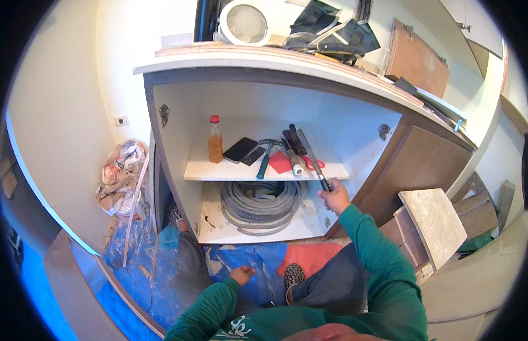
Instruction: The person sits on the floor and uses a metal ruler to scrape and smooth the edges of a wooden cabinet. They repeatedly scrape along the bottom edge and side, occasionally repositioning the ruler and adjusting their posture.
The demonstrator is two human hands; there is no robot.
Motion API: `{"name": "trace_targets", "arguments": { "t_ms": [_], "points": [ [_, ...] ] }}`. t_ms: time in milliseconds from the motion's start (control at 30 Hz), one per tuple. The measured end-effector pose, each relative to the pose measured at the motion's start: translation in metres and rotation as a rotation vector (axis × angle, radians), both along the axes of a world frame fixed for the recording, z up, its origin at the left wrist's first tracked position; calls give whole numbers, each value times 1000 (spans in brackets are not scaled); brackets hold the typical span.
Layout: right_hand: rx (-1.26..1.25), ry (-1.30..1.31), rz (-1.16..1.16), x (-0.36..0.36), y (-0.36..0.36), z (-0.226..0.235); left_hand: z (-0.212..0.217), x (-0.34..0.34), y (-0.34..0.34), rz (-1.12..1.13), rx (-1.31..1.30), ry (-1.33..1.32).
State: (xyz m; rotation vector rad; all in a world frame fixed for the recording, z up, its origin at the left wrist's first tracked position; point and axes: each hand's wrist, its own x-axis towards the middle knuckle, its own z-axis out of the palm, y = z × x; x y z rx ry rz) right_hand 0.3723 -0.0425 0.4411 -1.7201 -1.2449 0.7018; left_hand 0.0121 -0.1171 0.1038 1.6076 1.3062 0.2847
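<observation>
My right hand (334, 198) grips the black handle of a long, narrow grey metal tool (312, 152), its far end tilted up over the cabinet shelf (201, 169). Fingers curled, my left hand (242, 275) hovers low above the floor covering with nothing visible in it. Beside the long tool on the shelf are a claw hammer (264, 161) with a green handle, a pale-ended cylinder (296, 165), red-handled scissors (314, 163) and a red piece (280, 162). Further left stand a bottle (215, 141) of amber liquid and two dark phone-like slabs (241, 149).
Coiled grey hose (258, 210) fills the lower compartment. A countertop (218, 57) overhangs the cabinet and bears a round white fixture (244, 24) and a dark tool bag (343, 40). Loose boards (431, 224) lean at right. Plastic bags (125, 176) lie left; blue sheeting (133, 256) covers the floor.
</observation>
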Motion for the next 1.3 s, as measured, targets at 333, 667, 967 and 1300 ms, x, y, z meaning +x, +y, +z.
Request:
{"name": "trace_targets", "arguments": {
  "t_ms": [333, 667, 967, 1300],
  "points": [
    [-81, -682, -213, 66, 113, 43, 15, 6, -3, -77, 3, 133],
    [-196, -741, -251, 53, 144, 29, -33, -13, 7, -82, 53, 150],
    [-207, -769, -275, 81, 166, -8, 11, -10, -7, -147, 35, 198],
    [-218, -831, -267, 81, 162, -17, -11, -12, -1, -152, 35, 224]
  ]
}}
